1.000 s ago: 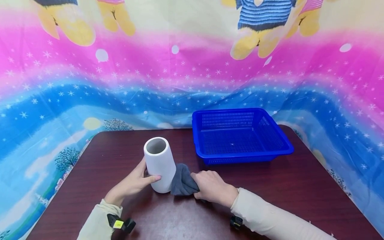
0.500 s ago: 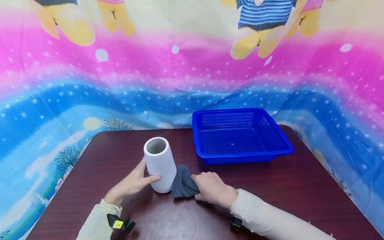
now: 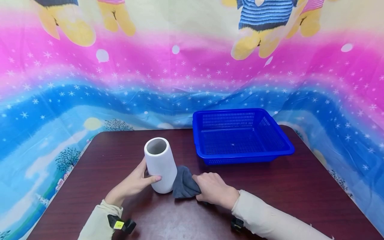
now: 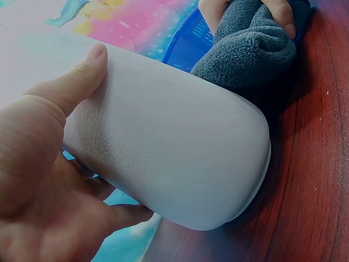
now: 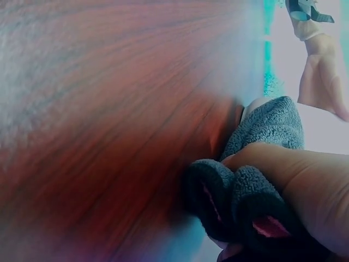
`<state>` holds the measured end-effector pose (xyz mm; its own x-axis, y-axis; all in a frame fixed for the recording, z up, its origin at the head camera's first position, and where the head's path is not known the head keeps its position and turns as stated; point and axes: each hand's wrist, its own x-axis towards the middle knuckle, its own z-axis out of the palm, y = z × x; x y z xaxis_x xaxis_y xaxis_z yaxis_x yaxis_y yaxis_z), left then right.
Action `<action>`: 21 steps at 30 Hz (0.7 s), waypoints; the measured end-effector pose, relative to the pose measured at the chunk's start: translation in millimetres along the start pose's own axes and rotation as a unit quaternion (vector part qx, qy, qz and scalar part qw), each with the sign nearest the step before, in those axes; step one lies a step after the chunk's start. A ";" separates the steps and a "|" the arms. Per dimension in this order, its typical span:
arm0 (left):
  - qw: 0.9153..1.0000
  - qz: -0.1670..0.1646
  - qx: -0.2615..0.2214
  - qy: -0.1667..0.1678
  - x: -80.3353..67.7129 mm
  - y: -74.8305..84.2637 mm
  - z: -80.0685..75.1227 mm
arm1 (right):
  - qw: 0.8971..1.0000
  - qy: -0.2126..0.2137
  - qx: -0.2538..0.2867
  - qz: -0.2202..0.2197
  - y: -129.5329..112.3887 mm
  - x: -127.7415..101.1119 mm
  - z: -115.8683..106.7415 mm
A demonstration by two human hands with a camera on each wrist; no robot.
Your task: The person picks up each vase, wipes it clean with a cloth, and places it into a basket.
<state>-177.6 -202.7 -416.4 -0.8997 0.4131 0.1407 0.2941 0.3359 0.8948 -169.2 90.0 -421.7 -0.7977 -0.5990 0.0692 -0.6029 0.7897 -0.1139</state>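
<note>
A white vase (image 3: 163,170) with an open round top stands on the table, leaning a little. My left hand (image 3: 133,183) grips it from the left, thumb across the front; the left wrist view shows the fingers behind its far side. In my right hand (image 3: 214,188) a bunched grey cloth (image 3: 184,183) is gripped, its front fold touching the vase's lower right side. The right wrist view shows the cloth (image 5: 267,128) folded through the hand, loose ends hanging out below. Most of the right fingers are hidden by the cloth and the hand's back.
A blue perforated plastic basket (image 3: 243,155) sits at the back right of the dark red wooden table (image 3: 120,150). Nothing is seen inside it. A printed cloth backdrop (image 3: 168,76) hangs behind the table. Black wrist cameras are strapped to both sleeves.
The right hand and the grey cloth have shifted slightly down and to the right along the vase's side. The left hand and the vase have hardly moved.
</note>
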 end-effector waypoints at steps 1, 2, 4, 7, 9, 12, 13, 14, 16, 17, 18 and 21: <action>1.000 0.002 -0.001 -0.001 0.1 -0.3 0.0 | 1.000 0.000 0.002 0.002 0.6 -0.3 0.0; 1.000 0.003 -0.002 -0.001 0.1 -0.4 0.0 | 1.000 -0.001 0.004 0.003 1.2 -0.7 0.0; 1.000 0.003 -0.003 -0.001 -0.1 -0.6 -0.1 | 1.000 0.002 0.006 0.004 2.3 -1.7 -0.8; 1.000 0.006 -0.006 -0.002 0.2 -1.0 -0.3 | 1.000 0.012 0.012 0.001 3.8 -3.6 -2.3; 1.000 0.006 -0.008 -0.002 0.4 -1.2 -0.1 | 1.000 0.017 0.017 0.000 4.9 -5.0 -3.9; 1.000 0.006 -0.010 -0.003 0.6 -1.5 0.0 | 0.999 0.021 0.026 -0.001 6.5 -6.7 -6.2; 1.000 0.006 -0.009 -0.002 0.6 -1.6 0.0 | 0.999 0.021 0.029 0.000 6.9 -7.2 -7.1; 1.000 0.006 -0.008 -0.002 0.5 -1.7 0.0 | 0.999 0.021 0.032 0.001 7.3 -7.7 -8.0; 1.000 0.006 -0.006 -0.001 0.4 -1.9 0.0 | 0.999 0.020 0.038 0.002 7.9 -8.4 -9.7; 1.000 0.006 -0.006 -0.001 0.5 -2.0 0.0 | 0.999 0.020 0.041 0.002 8.1 -8.8 -10.7; 1.000 0.006 -0.005 0.000 0.4 -2.2 0.0 | 0.999 0.019 0.043 0.003 8.4 -9.2 -11.5; 1.000 0.006 -0.005 0.001 0.5 -2.4 0.1 | 0.998 0.022 0.051 0.006 8.8 -10.5 -15.3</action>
<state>-178.7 -203.2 -418.6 -0.8967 0.4154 0.1528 0.3025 0.3230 0.8968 -166.3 105.3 -408.3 -0.8065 -0.5810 0.1097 -0.5899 0.7783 -0.2149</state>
